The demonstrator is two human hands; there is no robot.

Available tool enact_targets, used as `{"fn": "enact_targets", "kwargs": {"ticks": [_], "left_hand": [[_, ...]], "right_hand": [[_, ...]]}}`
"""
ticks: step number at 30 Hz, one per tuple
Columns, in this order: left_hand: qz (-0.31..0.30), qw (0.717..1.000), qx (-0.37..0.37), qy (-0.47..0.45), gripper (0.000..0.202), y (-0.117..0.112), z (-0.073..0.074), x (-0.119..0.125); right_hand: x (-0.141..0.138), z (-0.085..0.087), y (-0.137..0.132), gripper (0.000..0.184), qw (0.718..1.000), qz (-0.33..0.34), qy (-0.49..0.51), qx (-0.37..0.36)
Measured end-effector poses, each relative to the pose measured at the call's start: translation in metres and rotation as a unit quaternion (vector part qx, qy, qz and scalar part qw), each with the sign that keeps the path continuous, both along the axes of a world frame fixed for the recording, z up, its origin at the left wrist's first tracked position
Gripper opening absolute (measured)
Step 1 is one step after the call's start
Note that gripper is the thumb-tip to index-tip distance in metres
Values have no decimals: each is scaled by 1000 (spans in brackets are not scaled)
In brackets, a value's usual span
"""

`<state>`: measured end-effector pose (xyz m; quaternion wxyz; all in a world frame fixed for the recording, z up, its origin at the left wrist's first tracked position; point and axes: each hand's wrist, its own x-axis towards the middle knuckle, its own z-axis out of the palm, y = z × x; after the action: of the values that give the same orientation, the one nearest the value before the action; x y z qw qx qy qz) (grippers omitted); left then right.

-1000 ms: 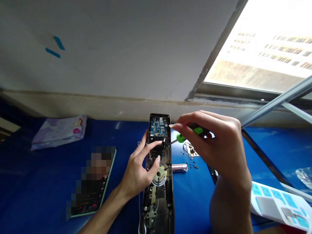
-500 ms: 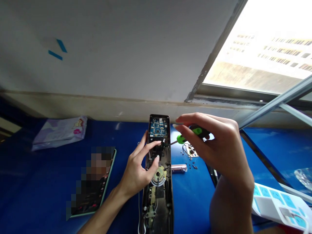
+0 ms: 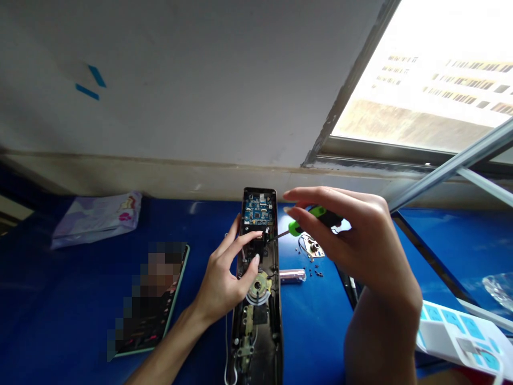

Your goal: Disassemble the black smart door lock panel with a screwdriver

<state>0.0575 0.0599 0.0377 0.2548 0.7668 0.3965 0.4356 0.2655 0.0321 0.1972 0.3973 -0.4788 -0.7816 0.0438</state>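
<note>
A long black opened device (image 3: 257, 315) lies lengthwise on the blue table (image 3: 80, 299), with a blue circuit board (image 3: 258, 209) at its far end and a round metal part (image 3: 258, 286) in the middle. My left hand (image 3: 226, 278) rests on the casing, fingers curled, index and thumb pinching a black block near the board. My right hand (image 3: 352, 240) grips a green and black screwdriver (image 3: 310, 220); its tip meets the right edge of the casing just below the board.
Right of the device lie a small silver cylinder (image 3: 292, 276), several tiny black screws (image 3: 318, 274) and a small metal plate (image 3: 312, 247). A tablet (image 3: 150, 299) lies at left, a plastic pouch (image 3: 98, 216) far left, a sticker sheet (image 3: 460, 331) at right. Wall and window behind.
The view has drifted slightly; both hands keep their grips, the right hand shifted a little to the left with the screwdriver.
</note>
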Motion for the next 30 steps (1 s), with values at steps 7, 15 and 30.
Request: {"fn": "enact_targets", "kwargs": {"ticks": [7, 15, 30], "left_hand": [[2, 1000, 1, 4, 41, 0, 1, 0], [-1, 1000, -11, 5, 42, 0, 1, 0], [3, 1000, -13, 11, 41, 0, 2, 1]], "right_hand": [[-2, -1, -1, 32, 1000, -11, -6, 6], [-3, -3, 0, 34, 1000, 5, 1, 8], [-4, -1, -1, 45, 1000, 6, -7, -4]]}}
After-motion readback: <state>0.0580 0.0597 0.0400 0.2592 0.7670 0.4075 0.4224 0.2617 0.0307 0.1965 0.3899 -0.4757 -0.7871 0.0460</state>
